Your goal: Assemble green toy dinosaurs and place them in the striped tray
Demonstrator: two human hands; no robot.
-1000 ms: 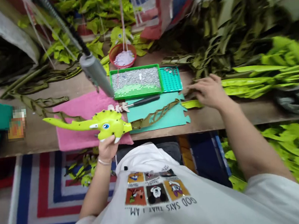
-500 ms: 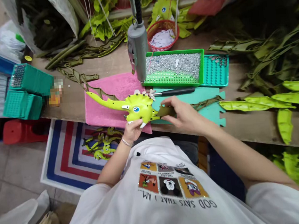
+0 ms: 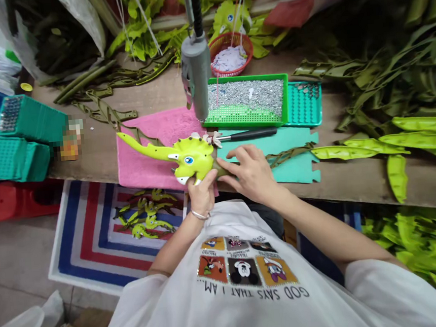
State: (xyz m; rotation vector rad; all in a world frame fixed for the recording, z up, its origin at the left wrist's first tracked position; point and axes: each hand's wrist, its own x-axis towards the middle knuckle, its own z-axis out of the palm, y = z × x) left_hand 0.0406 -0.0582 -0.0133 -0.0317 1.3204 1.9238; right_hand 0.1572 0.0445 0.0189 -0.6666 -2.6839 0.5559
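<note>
A yellow-green toy triceratops head with a long curved strip at its left is above the pink cloth. Its lower edge is in the grip of my left hand, thumb and fingers closed on it. At the back of the head, my right hand has thumb and fingertips around an olive-green plastic piece. Much of that piece is hidden by the fingers. A black-handled tool lies just beyond my hands.
A grey electric screwdriver hangs over the pink cloth. Behind it stand a green tray of screws, a teal tray and a red basket. Yellow-green strips lie right; finished-looking toys lie below left.
My right hand has moved left, closer to the toy head, and its fingers now cover more of the olive-green piece. My left thumb has shifted to the head's rear lower edge. The view has shifted slightly.
</note>
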